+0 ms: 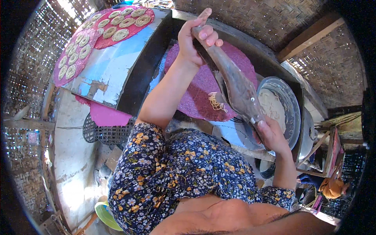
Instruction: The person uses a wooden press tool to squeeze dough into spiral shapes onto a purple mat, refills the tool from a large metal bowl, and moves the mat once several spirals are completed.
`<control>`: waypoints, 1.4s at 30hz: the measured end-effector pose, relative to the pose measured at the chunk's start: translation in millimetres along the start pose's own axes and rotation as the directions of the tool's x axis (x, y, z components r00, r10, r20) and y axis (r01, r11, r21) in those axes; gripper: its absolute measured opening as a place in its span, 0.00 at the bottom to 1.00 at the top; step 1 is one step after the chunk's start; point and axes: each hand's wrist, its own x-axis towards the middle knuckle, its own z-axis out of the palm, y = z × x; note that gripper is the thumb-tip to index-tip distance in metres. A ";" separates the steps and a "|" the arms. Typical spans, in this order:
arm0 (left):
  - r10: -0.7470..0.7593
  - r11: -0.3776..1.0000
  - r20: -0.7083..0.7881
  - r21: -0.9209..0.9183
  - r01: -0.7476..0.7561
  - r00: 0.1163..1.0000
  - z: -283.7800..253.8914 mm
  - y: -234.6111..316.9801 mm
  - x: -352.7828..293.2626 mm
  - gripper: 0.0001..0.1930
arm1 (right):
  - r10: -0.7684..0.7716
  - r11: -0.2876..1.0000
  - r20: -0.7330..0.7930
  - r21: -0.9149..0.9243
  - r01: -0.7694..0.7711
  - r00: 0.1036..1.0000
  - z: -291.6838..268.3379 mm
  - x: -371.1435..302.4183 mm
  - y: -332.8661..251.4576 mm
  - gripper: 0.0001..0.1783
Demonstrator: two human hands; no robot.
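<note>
My left hand (196,41) is wrapped around the upper end of a long, worn wooden press (238,84), and my right hand (272,135) grips its lower end. The press looks to be made of two long parts lying together, tilted across the front of my body. Beneath it lies a round pink woven mat (196,92). A small tangle of pale noodle strands (216,102) rests on that mat, just beside the press. What is inside the press is hidden.
Coiled pale noodle rounds (84,52) lie on pink mats over a blue and white board (107,74) at the far left. A large basin (293,113) of whitish dough or flour (271,105) stands to the right. Woven bamboo walls (250,19) close in around the bench.
</note>
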 end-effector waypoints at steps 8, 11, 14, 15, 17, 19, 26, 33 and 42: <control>0.003 1.000 0.007 -0.013 -0.003 1.000 9.5 -16.9 0.2 0.17 | -0.056 0.985 -0.152 -0.168 0.030 0.987 -19.1 -14.1 11.3 0.26; 0.015 1.000 0.038 0.007 -0.016 0.999 16.4 -4.2 7.5 0.17 | -0.132 0.963 -0.181 -0.256 0.083 0.975 -15.9 -3.7 3.7 0.26; 0.022 1.000 0.025 0.017 -0.022 0.999 20.0 6.9 5.4 0.17 | -0.118 0.972 -0.139 -0.221 0.085 0.983 -11.4 0.8 2.1 0.26; 0.021 0.999 0.043 0.033 -0.023 0.999 22.5 7.3 2.8 0.17 | -0.122 0.974 -0.130 -0.207 0.094 0.984 -9.3 -0.5 -0.1 0.26; -0.001 0.999 -0.002 0.037 0.001 1.000 28.2 5.4 -4.7 0.18 | -0.129 0.976 -0.106 -0.190 0.107 0.986 -9.1 -4.0 3.2 0.26; -0.010 0.999 -0.018 0.037 0.011 1.000 30.2 -2.4 -10.1 0.18 | -0.132 0.976 -0.086 -0.187 0.114 0.988 -12.3 -9.3 11.6 0.26; -0.138 0.982 0.053 -0.125 0.144 0.989 8.7 -35.0 -5.0 0.20 | -0.089 0.972 -0.155 -0.230 0.052 0.984 -16.0 -23.1 31.2 0.26; -0.709 0.344 -0.552 0.272 0.899 0.439 -86.6 -97.9 -25.6 0.26 | -0.072 0.992 -0.175 -0.118 0.051 0.982 -8.5 -15.5 50.7 0.22; -0.575 0.221 -0.586 0.561 0.798 0.571 -39.9 -96.8 -55.2 0.19 | -0.081 0.997 -0.207 -0.025 0.077 0.975 -8.3 -11.8 56.2 0.22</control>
